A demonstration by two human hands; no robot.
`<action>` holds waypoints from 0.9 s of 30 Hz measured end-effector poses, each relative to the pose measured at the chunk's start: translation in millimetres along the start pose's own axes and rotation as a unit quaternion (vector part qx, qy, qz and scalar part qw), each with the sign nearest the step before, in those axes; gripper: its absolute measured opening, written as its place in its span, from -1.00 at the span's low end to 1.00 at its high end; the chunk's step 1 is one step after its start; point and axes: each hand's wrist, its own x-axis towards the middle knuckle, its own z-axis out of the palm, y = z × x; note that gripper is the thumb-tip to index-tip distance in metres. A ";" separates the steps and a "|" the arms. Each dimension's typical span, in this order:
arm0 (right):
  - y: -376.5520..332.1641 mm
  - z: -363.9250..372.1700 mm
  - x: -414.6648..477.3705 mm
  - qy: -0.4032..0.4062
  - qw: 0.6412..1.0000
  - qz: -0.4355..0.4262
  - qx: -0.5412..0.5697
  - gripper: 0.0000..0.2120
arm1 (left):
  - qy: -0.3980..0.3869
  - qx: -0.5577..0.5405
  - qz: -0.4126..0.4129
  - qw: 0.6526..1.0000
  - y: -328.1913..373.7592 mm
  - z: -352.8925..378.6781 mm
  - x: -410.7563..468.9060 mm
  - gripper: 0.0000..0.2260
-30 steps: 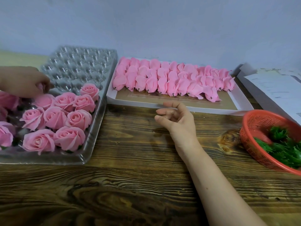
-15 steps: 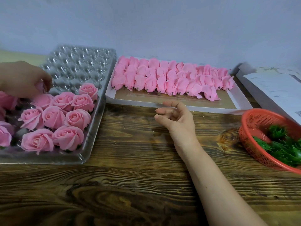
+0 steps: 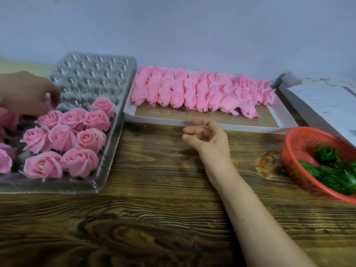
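Risk: left hand (image 3: 28, 93) fingers curled, pinching rose (image 3: 48, 104) over clear tray (image 3: 92, 78), crushing petals if squeezed; right hand (image 3: 210, 139) loosely curled, empty.

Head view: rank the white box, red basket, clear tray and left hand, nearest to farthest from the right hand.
1. White box, just beyond the right hand.
2. Red basket, right, and clear tray, left: too close to call.
3. Left hand, far left, pinching a rose over the tray.
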 end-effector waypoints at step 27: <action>3.4 -1.2 2.6 -0.007 1.000 -0.008 0.002 -0.69 | -0.002 0.039 -0.113 0.993 20.9 3.0 10.9 -0.69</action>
